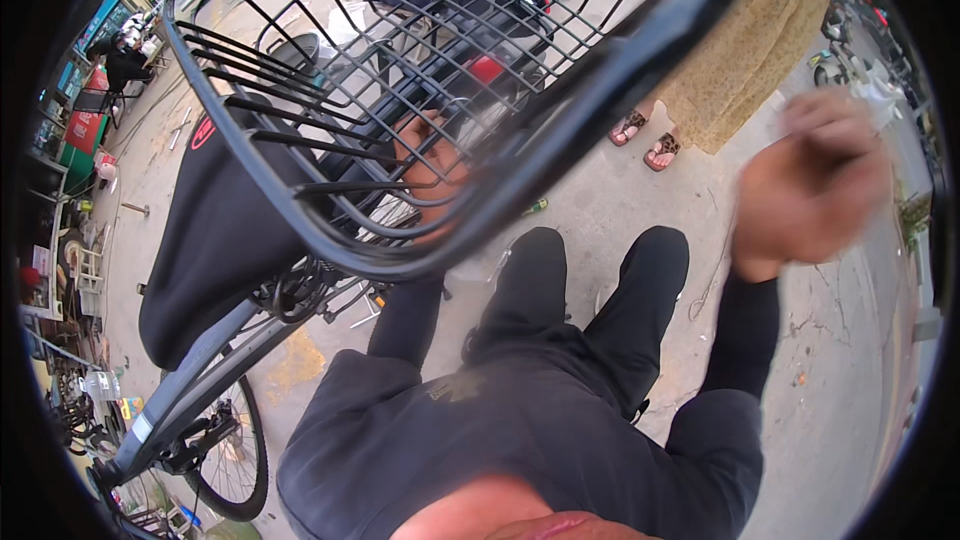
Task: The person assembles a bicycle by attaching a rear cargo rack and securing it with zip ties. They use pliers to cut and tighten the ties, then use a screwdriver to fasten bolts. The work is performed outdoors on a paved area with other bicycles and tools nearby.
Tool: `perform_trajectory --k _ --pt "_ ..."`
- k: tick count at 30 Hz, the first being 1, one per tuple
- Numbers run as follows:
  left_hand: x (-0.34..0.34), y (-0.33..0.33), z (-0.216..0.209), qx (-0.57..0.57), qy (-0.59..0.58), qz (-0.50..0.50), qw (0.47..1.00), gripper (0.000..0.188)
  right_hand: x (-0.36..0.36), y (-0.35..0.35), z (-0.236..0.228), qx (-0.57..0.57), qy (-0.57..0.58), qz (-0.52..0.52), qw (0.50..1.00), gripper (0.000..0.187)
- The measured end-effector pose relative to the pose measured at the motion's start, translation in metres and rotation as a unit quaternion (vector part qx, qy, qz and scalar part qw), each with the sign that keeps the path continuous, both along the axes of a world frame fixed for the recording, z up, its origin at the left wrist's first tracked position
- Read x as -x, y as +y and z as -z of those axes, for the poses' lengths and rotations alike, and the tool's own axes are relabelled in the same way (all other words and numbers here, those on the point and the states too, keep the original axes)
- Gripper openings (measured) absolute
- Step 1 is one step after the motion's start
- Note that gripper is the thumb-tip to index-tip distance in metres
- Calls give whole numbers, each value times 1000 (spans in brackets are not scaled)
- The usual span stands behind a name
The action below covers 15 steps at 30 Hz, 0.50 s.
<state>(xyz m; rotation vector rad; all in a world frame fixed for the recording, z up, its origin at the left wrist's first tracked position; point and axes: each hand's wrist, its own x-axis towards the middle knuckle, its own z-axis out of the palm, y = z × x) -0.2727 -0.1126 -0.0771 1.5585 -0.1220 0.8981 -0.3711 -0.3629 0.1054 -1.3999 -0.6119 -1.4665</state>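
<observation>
Leftmost, a cluttered stall front (70, 140) lines the pavement, and a grey bicycle (190, 380) leans up from the lower left, its rear wheel (235, 455) near the bottom edge and its black saddle (215, 230) above the frame. Mounted over it is a black wire basket (300, 90), tilted so that its thick rim (560, 130) runs diagonally across the upper middle of the view. Behind the wires sits the left hand (425, 165) — it is up against the basket from below, the fingers curled around the lower wires near the rim, though the mesh hides just which wire they clasp. Under the basket the person's black-trousered legs (600, 310) and dark sleeves show against the concrete ground (850, 370). Further right, another person's sandalled feet (650, 140) stand beside a tan cloth (750, 40). At the far right the right hand (805, 185) is raised, well apart from the basket — blurred, holding nothing that shows, and whether its fingers are spread or curled cannot be told.
</observation>
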Motion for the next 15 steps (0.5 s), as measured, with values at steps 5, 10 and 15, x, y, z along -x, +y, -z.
perform_trajectory --k 5,10,15 --pt "6 20 -18 -171 -34 -119 977 14 -56 70 125 182 318 -101 925 22" --pt "9 38 -9 -171 -39 -140 975 12 -106 129 158 134 286 -227 921 28" --pt "12 31 -9 -65 -85 -98 989 15 -102 145 153 77 285 -345 891 19"
